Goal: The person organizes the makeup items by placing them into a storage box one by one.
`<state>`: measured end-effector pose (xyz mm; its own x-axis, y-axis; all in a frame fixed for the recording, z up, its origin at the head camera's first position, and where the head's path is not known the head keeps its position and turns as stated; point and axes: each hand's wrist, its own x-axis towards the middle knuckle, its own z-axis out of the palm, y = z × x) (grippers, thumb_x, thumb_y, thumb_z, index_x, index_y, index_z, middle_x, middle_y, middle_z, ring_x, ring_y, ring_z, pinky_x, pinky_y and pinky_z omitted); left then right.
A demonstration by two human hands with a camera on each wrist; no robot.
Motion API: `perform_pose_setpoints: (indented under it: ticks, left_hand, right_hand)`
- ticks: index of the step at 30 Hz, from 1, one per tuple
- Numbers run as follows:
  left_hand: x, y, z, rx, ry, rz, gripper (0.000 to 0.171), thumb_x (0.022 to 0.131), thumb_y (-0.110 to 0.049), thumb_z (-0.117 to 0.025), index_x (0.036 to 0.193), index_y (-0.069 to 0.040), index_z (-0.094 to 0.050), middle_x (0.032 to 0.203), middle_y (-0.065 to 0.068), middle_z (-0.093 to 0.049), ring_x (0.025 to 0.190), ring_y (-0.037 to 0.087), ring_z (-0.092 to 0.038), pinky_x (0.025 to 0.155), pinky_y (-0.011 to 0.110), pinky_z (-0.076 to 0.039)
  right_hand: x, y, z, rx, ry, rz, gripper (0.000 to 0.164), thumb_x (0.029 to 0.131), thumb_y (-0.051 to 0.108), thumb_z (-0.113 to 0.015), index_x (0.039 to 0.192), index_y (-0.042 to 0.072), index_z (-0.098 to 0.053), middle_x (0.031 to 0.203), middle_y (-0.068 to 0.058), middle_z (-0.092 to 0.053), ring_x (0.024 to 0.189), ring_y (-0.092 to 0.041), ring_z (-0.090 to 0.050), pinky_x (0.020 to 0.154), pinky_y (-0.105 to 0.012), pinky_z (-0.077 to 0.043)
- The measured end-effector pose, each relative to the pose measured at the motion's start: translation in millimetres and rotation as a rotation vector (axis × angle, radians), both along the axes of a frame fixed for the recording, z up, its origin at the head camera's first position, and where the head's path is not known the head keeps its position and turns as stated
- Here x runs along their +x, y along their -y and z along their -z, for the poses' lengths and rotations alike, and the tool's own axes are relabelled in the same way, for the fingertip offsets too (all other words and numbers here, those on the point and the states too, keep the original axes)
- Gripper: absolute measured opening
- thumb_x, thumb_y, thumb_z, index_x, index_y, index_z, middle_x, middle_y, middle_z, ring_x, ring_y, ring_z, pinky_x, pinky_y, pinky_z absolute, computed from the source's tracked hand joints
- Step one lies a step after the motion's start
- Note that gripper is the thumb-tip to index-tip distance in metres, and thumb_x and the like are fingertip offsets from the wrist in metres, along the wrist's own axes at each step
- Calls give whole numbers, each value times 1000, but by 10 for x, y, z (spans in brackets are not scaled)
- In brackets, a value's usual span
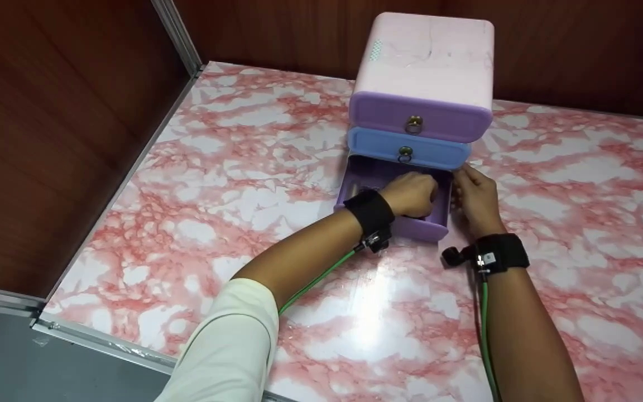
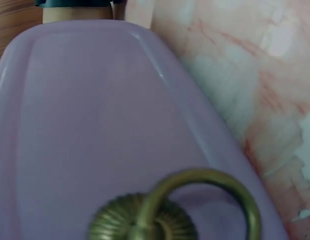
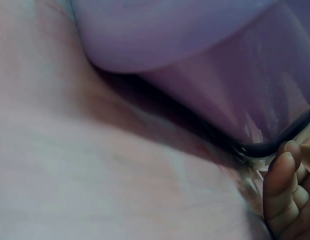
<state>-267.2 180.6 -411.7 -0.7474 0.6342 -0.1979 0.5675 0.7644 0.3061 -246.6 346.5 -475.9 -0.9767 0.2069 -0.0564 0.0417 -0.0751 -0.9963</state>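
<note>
A small cabinet (image 1: 427, 61) with a pink top has a purple top drawer (image 1: 377, 114), a blue middle drawer (image 1: 372, 142) and a purple bottom drawer (image 1: 419, 230), pulled out. My left hand (image 1: 412, 192) reaches into the bottom drawer with curled fingers; the fingertips are hidden, so I cannot tell what they hold. Close to that drawer's right side, my right hand (image 1: 478, 198) grips the cabinet's lower right front corner. In the right wrist view, its bent fingers (image 3: 280, 185) meet the dark rim. A brass ring pull (image 2: 210, 175) fills the lower left wrist view.
A pale slim item (image 1: 355, 191) lies in the bottom drawer, left of the hand. The table (image 1: 232, 223) has a red-and-white marbled top. Brown panels (image 1: 59, 128) stand behind and at the left. Green cables (image 1: 321, 279) run along both forearms.
</note>
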Motion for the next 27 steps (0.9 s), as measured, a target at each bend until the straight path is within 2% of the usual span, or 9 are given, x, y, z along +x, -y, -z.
perform_pose_setpoints:
  ticks: [5,10,17,23,27]
  left_hand:
    - [10,21,7,-9,0,27,16,86,-14,-63,99,-17,-73,102,-4,-67,93,16,-61,76,27,-48]
    - [22,42,6,-21,23,19,10,85,-12,-64,91,-18,-70,95,-4,-65,86,15,-59,72,29,-47]
    - [14,87,-17,-33,21,19,17,83,-9,-64,94,-20,-72,98,-6,-65,90,14,-58,72,30,-48]
    - [3,136,-73,3,29,8,29,79,-10,-69,105,-22,-72,105,-8,-64,98,12,-57,78,28,-47]
    - [10,208,-121,48,28,25,26,78,-11,-71,102,-21,-72,99,-8,-64,95,12,-57,76,27,-47]
  right_hand:
    - [2,15,-12,40,2,15,43,93,37,-66,132,17,-63,64,1,-50,51,-8,-46,43,-20,-39]
    - [-3,21,-9,46,6,15,46,93,37,-66,134,17,-61,64,2,-50,51,-8,-46,44,-20,-40]
    - [-8,21,-2,60,26,19,51,90,43,-68,134,18,-61,64,2,-51,52,-7,-47,45,-20,-41]
    - [-12,3,2,25,31,9,49,90,43,-68,132,20,-63,67,-1,-52,55,-10,-48,47,-21,-43]
    - [-6,3,13,-1,32,9,47,89,42,-69,131,21,-64,67,-2,-52,55,-10,-48,46,-22,-42]
